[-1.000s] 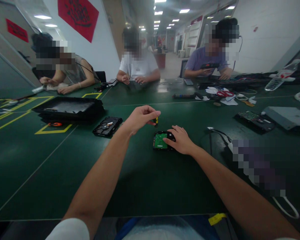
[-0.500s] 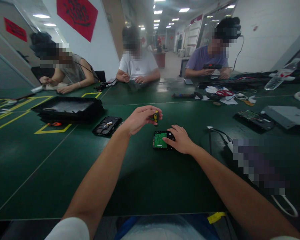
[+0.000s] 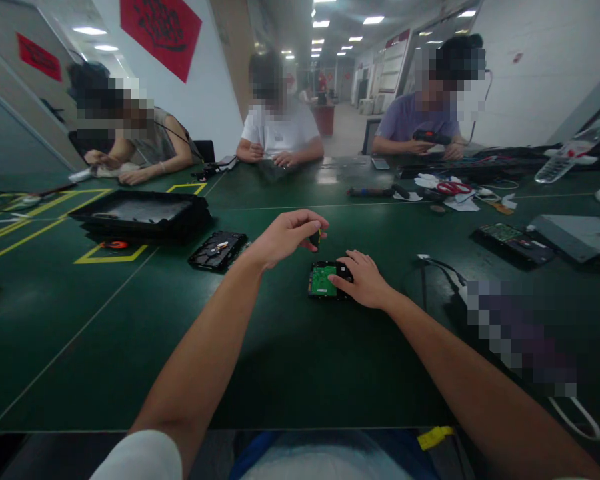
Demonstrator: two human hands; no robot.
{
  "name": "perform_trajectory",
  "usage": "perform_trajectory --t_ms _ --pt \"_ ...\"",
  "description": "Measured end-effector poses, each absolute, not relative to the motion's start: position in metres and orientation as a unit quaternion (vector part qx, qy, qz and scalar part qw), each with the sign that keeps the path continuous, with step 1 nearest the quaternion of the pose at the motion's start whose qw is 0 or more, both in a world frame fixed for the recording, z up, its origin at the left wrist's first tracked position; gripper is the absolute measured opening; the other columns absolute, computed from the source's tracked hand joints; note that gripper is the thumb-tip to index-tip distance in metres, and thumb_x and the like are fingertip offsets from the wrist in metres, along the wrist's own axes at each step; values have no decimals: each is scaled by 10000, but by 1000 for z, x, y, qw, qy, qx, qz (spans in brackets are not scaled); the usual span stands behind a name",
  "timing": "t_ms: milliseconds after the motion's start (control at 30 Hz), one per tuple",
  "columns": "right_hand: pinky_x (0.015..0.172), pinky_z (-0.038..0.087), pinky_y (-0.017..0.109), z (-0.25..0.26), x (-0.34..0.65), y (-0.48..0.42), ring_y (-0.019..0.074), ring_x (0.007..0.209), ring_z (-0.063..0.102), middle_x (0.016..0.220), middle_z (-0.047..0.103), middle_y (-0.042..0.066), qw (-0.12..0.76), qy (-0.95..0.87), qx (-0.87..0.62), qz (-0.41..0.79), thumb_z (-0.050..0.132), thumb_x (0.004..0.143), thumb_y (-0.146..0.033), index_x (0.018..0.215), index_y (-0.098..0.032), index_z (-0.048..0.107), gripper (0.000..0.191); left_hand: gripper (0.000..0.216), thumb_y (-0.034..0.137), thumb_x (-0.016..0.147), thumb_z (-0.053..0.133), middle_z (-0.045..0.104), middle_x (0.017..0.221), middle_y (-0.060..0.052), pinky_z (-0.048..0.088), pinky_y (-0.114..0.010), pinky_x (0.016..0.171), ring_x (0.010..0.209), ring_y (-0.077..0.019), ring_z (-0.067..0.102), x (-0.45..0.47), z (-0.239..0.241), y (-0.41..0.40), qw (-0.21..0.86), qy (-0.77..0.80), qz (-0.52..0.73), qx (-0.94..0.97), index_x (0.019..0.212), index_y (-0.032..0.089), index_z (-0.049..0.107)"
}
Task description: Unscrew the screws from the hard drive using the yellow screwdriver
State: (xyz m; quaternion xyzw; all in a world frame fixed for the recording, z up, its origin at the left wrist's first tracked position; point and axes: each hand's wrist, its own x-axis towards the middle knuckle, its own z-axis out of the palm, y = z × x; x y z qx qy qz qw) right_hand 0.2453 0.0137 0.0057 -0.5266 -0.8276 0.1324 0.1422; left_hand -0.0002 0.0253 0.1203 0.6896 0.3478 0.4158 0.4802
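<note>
A hard drive (image 3: 321, 279) lies on the green table with its green circuit board facing up. My right hand (image 3: 366, 280) rests on its right part, thumb across the board and fingers along the far edge, steadying it. Above the drive's far edge, my left hand (image 3: 291, 235) is closed on a short black-and-yellow screwdriver (image 3: 316, 239), held roughly upright. Fingers hide most of its handle, and I cannot make out whether its tip touches the drive. Left of my left hand lies a second, black hard drive (image 3: 218, 251) with small pale pieces on top.
Stacked black trays (image 3: 143, 215) stand at the left, an orange-handled tool (image 3: 114, 245) before them. On the right are another drive (image 3: 514, 243), a grey metal case (image 3: 577, 240), a cable (image 3: 443, 267) and a plastic bottle (image 3: 570, 155). Three people sit across the table.
The screwdriver has turned in my left fingers, so less of its yellow shows. My right hand stays on the hard drive. The whole view has shifted slightly.
</note>
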Motion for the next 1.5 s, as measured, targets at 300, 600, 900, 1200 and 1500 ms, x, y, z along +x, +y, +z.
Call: perform_trajectory --t_ms 300,600,900,1200,1500 --pt "1290 191 614 4 247 15 406 1592 301 1668 430 194 143 -828 -523 142 393 978 -834 1505 -208 585 840 296 397 986 684 735 1116 -127 603 -307 770 1025 -223 703 -3 116 28 534 314 418 664 1141 148 723" --pt "1295 178 609 5 247 15 400 1602 283 1681 416 181 144 -826 -525 147 395 976 -837 1521 -215 570 845 301 435 909 776 712 941 -72 579 -252 662 852 -170 668 -1 121 24 430 381 419 703 1008 153 747" --pt "1286 202 619 7 246 13 409 1591 306 1660 440 203 140 -829 -523 139 381 983 -830 1504 -200 580 842 257 346 930 757 754 932 -82 568 -264 669 844 -176 707 2 119 26 437 365 432 700 1078 154 672" --pt "1291 192 616 11 246 12 406 1595 298 1665 429 207 133 -827 -526 145 377 985 -828 1504 -194 581 845 284 422 982 681 738 1029 -113 605 -313 747 957 -213 708 -1 117 28 530 342 439 640 1032 149 742" --pt "1296 181 616 11 246 12 403 1603 279 1679 414 198 130 -825 -527 157 372 977 -843 1520 -201 567 863 290 428 918 766 716 954 -89 563 -249 614 817 -169 663 0 119 26 404 424 439 681 935 151 682"
